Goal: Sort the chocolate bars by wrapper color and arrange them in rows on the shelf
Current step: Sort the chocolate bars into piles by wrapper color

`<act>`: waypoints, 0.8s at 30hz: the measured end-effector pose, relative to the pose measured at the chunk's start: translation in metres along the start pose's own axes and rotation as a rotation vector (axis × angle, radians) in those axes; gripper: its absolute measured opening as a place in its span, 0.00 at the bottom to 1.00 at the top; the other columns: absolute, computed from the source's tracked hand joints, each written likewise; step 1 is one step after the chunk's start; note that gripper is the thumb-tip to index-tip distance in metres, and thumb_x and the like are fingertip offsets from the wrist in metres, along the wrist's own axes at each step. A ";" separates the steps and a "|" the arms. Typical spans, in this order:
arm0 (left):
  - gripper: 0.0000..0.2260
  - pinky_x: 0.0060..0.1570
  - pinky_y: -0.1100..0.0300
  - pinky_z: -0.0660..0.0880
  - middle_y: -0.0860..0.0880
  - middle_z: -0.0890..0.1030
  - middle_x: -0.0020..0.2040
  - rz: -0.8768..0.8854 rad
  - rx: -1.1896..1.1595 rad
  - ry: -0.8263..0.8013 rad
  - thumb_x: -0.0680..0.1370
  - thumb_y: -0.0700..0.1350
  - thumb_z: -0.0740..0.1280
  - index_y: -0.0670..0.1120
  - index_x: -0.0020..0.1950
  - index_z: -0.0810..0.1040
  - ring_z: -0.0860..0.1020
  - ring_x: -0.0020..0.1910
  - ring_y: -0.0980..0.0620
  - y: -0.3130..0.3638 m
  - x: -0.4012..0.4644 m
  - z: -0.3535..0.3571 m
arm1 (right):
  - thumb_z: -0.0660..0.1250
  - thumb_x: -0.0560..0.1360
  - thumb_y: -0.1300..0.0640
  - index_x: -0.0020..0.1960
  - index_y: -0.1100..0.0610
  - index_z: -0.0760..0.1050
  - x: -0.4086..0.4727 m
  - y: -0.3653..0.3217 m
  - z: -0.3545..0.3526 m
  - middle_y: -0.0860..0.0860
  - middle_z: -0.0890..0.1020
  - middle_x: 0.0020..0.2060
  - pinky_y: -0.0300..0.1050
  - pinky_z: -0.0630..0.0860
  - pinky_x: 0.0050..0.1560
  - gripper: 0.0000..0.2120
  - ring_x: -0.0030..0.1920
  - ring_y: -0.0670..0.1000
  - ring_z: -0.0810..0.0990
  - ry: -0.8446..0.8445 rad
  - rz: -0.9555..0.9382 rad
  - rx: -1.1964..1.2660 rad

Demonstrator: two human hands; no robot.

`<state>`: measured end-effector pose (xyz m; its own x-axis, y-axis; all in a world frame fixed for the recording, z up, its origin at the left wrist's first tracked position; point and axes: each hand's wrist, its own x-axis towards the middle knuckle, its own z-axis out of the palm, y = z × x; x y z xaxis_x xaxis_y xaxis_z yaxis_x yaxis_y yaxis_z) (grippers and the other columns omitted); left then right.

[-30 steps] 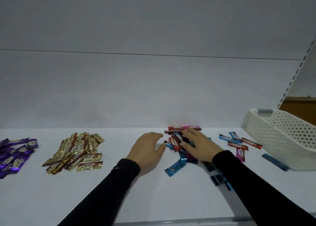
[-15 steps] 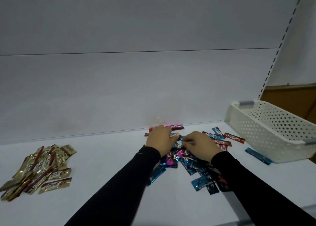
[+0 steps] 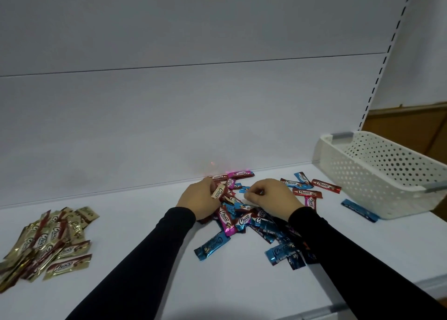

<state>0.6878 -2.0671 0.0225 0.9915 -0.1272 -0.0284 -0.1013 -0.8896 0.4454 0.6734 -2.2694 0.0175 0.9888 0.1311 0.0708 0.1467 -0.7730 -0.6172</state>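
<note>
Both hands are down in the mixed pile [image 3: 244, 213] of red, pink and blue chocolate bars near the back of the white shelf [image 3: 150, 283]. The left hand [image 3: 197, 198] has its fingers curled around a gold-wrapped bar [image 3: 218, 191], held just over the pile. The right hand [image 3: 271, 196] is curled too, fingertips pinched together over a small blue bar [image 3: 244, 189], though honestly it's too small here to say if it really has hold of it. Off to the left, well apart, sits the gold pile [image 3: 48, 242] all heaped together. A few loose red and blue ones lie just right of the hands, and one blue bar [image 3: 360, 210] lies right against the white perforated basket [image 3: 387, 174] at the shelf's right end.
</note>
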 end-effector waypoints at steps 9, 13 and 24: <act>0.06 0.40 0.57 0.77 0.45 0.82 0.46 -0.139 -0.161 -0.065 0.76 0.44 0.69 0.46 0.44 0.72 0.81 0.42 0.51 -0.018 -0.004 -0.015 | 0.73 0.74 0.48 0.47 0.55 0.80 0.012 -0.029 0.018 0.50 0.82 0.46 0.43 0.74 0.49 0.10 0.47 0.49 0.79 -0.130 0.097 0.005; 0.12 0.33 0.61 0.69 0.48 0.75 0.35 -0.165 -0.330 0.016 0.78 0.42 0.67 0.45 0.38 0.66 0.75 0.33 0.54 -0.023 -0.008 -0.015 | 0.73 0.74 0.52 0.45 0.55 0.79 0.013 -0.016 0.011 0.48 0.82 0.42 0.39 0.73 0.40 0.07 0.42 0.47 0.79 -0.026 0.159 0.074; 0.02 0.37 0.61 0.80 0.43 0.85 0.48 -0.119 -0.877 0.030 0.81 0.40 0.65 0.43 0.49 0.75 0.82 0.41 0.51 0.007 -0.027 -0.013 | 0.68 0.77 0.65 0.57 0.60 0.76 -0.008 -0.009 -0.023 0.57 0.84 0.47 0.44 0.81 0.47 0.10 0.44 0.53 0.83 0.155 0.155 0.924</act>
<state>0.6616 -2.0640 0.0381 0.9944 -0.0328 -0.1006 0.0900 -0.2378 0.9671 0.6643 -2.2774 0.0402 0.9978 -0.0666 -0.0018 0.0003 0.0305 -0.9995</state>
